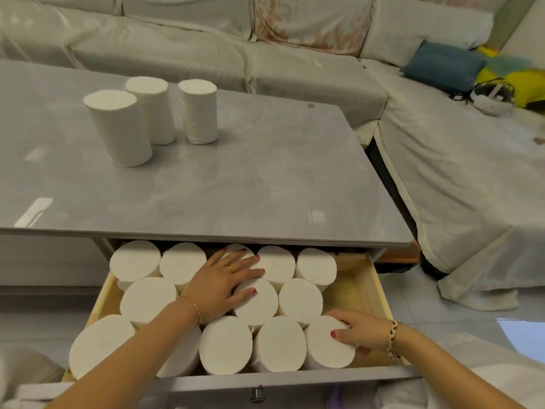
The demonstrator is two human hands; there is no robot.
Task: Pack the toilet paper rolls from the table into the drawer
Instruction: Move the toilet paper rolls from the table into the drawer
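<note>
The left hand (224, 276) lies flat, fingers spread, pressing on the tops of upright white cylindrical toilet paper rolls (256, 302) mid-drawer; it grasps nothing. The right hand (354, 332) is curled round the side of the front right-hand roll (327, 340), thumb on its top face, apparently nudging it against its neighbours. The pale wooden pull-out drawer (380, 287) holds three rows standing on end, with bare floor along its right side. Three more white rolls (118, 128) stand grouped on the grey glossy table top (265, 172), well apart from the hands. Judged light, soft and compressible (easily dented); best taken round the cylindrical wall.
</note>
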